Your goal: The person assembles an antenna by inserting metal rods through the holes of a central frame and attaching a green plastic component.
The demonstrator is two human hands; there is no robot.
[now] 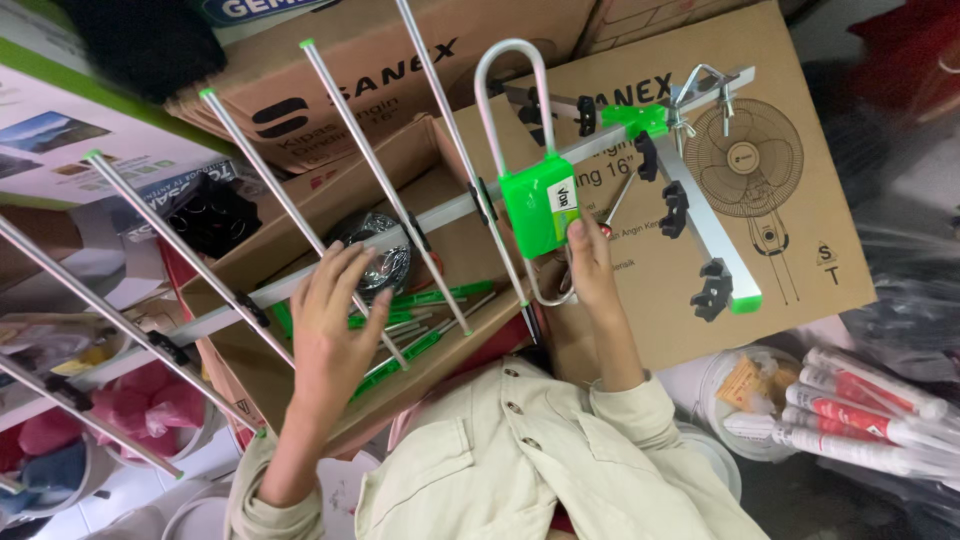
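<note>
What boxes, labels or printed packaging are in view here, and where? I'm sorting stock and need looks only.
Fan box: upper right, flat brown cardboard, black fan drawing.
Second carton: top centre, brown, black lettering.
Open carton: centre, brown, green-tipped rods inside.
Sticker: white, on the green antenna block by the right hand.
Tubes: lower right, white with red print.

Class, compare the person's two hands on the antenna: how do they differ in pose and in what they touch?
The left hand lies spread and open over the long metal boom and a rod, while the right hand closes its grip on the green plastic box. Left sits lower, right higher. Both wear cream sleeves.
</note>
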